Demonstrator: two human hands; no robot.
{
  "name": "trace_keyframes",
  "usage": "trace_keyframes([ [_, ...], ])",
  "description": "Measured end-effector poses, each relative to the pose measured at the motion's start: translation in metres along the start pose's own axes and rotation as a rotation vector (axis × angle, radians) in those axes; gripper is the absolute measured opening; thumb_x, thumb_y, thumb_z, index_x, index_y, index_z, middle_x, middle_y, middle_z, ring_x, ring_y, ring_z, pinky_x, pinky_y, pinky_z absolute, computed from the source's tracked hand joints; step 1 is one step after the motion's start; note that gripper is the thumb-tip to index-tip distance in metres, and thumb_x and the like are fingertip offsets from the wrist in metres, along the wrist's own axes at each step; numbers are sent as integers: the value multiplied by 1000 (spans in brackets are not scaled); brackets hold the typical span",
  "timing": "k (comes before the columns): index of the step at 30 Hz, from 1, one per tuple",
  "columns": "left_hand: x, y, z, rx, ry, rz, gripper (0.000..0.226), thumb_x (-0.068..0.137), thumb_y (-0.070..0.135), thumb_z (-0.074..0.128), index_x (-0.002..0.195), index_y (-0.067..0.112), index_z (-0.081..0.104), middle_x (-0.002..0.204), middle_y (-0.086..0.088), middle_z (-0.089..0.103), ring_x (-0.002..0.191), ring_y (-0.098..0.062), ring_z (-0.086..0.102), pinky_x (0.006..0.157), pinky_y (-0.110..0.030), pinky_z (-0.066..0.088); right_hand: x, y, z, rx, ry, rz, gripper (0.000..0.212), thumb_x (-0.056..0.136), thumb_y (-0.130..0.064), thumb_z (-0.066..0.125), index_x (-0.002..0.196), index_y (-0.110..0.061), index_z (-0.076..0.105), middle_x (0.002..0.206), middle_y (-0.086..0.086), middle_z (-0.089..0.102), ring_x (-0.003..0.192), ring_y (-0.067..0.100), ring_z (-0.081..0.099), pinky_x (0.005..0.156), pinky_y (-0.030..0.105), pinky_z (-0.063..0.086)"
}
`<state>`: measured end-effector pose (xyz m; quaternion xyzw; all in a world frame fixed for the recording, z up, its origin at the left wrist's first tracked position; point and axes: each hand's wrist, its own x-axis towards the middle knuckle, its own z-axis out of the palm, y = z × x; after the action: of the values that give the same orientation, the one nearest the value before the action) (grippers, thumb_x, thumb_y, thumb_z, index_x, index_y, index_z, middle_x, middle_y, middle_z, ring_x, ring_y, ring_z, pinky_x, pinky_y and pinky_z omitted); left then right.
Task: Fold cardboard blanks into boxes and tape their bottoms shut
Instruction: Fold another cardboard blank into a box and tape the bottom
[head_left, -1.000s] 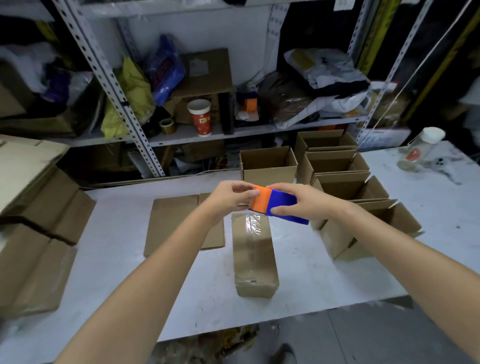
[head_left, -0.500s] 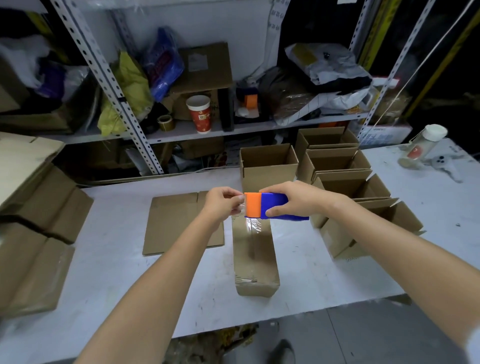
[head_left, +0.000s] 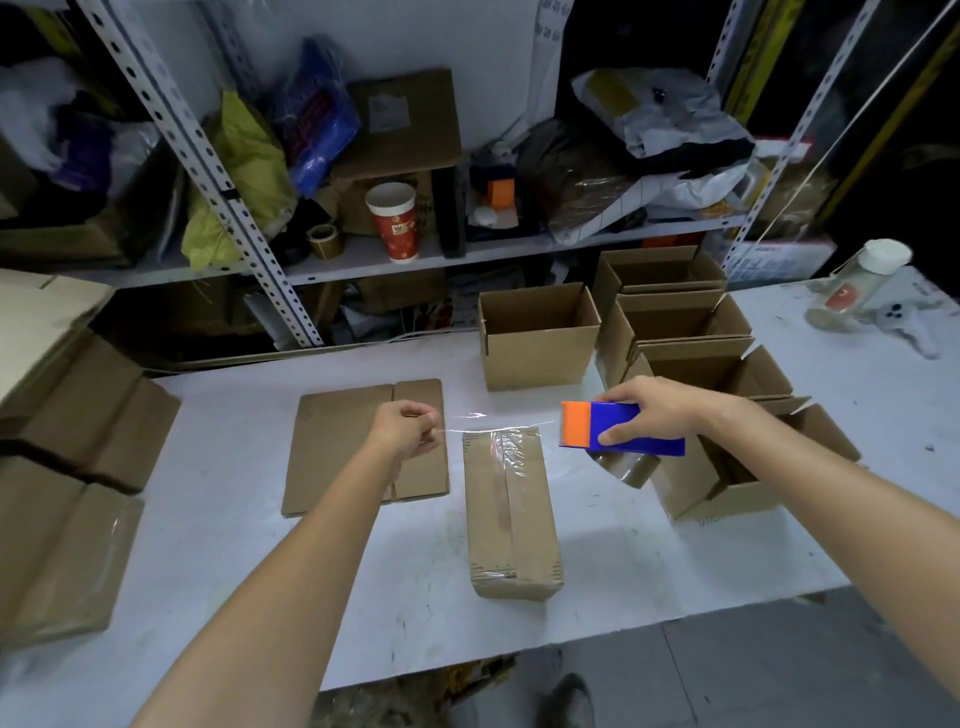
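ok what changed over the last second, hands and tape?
The hands came apart. The left hand pinched the end of the tape strip and pulled left; the right hand carried the tape dispenser right. The strip now stretches between them over the far end of the box. The box, flat blank and open boxes on the table stayed put.

My left hand (head_left: 408, 431) pinches the tape end (head_left: 470, 422) at frame centre; my right hand (head_left: 652, 413) grips the tape dispenser (head_left: 613, 431) above the upturned box (head_left: 511, 525).
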<state>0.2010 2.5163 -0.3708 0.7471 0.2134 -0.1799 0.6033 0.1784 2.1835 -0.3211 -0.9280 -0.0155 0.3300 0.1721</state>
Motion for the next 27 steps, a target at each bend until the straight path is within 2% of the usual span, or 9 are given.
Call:
trace_keyframes([
  [4,3,5,-2,22,-7,31,5,98,4,60,99,5,65,98,-9,65,83,-19,63,75,-29,59,8,7,11,79,0,16,78,83,-51,74,148,-29,38,136,-5,52,111,20,56,88,34,55],
  [8,4,18,-5,81,-32,115,14,95,8,65,109,7,66,109,-10,66,98,-24,66,81,-31,57,8,15,16,183,29,30,77,81,-52,76,146,-30,40,132,-7,53,107,19,57,83,32,55],
  [14,1,44,-6,123,8,272,11,94,12,66,104,15,63,104,-4,63,101,-21,63,84,-32,57,3,10,21,306,73,8,75,79,-51,78,143,-32,43,131,-7,54,107,18,57,80,30,56],
  [17,2,57,-14,114,50,325,7,94,14,67,98,20,65,99,-1,63,102,-24,63,89,-41,58,-2,-3,19,329,88,-27,74,79,-53,77,142,-36,43,129,-9,54,109,18,57,82,32,57],
  [19,2,65,-22,104,83,342,8,93,14,69,95,21,66,98,-2,64,102,-24,63,87,-42,59,-3,-17,17,312,97,-72,72,81,-51,76,143,-37,42,126,-12,52,109,17,56,78,28,55],
  [21,0,72,-30,96,94,347,9,93,12,69,94,20,65,103,-6,64,103,-24,63,82,-35,60,-4,-33,16,273,114,-109,70,83,-49,75,143,-36,42,127,-11,51,110,17,54,75,26,52],
  [25,-3,72,-44,110,119,352,9,94,10,67,97,18,64,109,-11,65,104,-24,63,76,-30,58,3,-58,26,198,163,-170,69,84,-51,74,143,-35,42,131,-10,55,111,16,56,84,32,56],
  [27,-4,65,-50,130,132,355,9,94,11,67,102,15,65,105,-8,65,102,-23,63,77,-31,58,7,-67,39,153,203,-206,69,85,-53,72,144,-34,43,132,-10,57,110,14,56,81,30,54],
])
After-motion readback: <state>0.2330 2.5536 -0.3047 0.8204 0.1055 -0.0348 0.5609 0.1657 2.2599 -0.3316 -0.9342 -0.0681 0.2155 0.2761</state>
